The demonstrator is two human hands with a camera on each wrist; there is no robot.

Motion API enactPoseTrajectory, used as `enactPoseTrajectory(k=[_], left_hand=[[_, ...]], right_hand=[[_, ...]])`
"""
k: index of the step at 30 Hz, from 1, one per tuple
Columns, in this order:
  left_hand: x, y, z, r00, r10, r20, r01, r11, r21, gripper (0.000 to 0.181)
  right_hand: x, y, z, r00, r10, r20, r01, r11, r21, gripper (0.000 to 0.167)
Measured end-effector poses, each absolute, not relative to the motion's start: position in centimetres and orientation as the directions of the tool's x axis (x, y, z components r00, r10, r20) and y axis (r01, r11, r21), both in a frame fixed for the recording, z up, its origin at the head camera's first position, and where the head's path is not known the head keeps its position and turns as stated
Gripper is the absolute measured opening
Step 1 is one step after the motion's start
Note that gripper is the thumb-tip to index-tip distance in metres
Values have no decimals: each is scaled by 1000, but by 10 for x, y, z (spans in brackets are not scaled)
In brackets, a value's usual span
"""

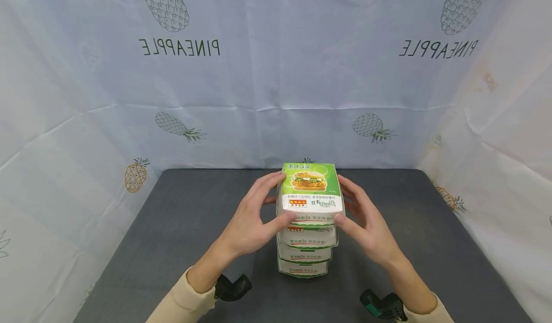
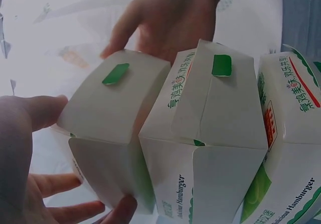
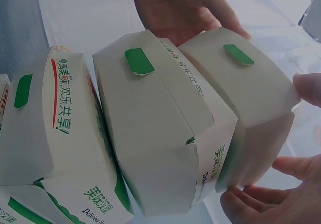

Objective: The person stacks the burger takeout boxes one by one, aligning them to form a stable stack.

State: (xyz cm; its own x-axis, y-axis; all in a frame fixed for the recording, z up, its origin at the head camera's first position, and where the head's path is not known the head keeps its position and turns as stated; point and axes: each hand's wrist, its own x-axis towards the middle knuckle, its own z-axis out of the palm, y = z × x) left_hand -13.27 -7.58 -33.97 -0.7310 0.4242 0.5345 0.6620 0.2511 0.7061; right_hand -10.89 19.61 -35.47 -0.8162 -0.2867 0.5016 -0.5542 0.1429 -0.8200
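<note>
Several white-and-green paper hamburger boxes stand stacked in the head view. Both hands hold the top hamburger box (image 1: 309, 203), which has a burger picture on its lid. My left hand (image 1: 254, 217) grips its left side, thumb at the front corner and fingers along the side. On the right side, my right hand (image 1: 368, 224) grips it in the same way. The left wrist view shows the held box (image 2: 113, 103) above a lower box (image 2: 225, 108), with a narrow gap at one side. In the right wrist view the right-hand fingers (image 3: 266, 196) touch the held box (image 3: 241, 83).
Beneath the held box, the lower boxes (image 1: 304, 253) form a slightly uneven stack on the dark table (image 1: 181, 227). A white curtain with pineapple prints (image 1: 267, 74) hangs behind and at both sides. Black wrist devices (image 1: 233, 288) are worn on both wrists.
</note>
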Motion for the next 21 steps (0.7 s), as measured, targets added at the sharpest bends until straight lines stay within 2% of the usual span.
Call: enactPoseTrajectory(k=[21], left_hand=[[-132,-81,-346,-724,426,542,672,260,693,68]], right_hand=[[-108,199,-357,-805,-296,514,-568,137,-811,73]])
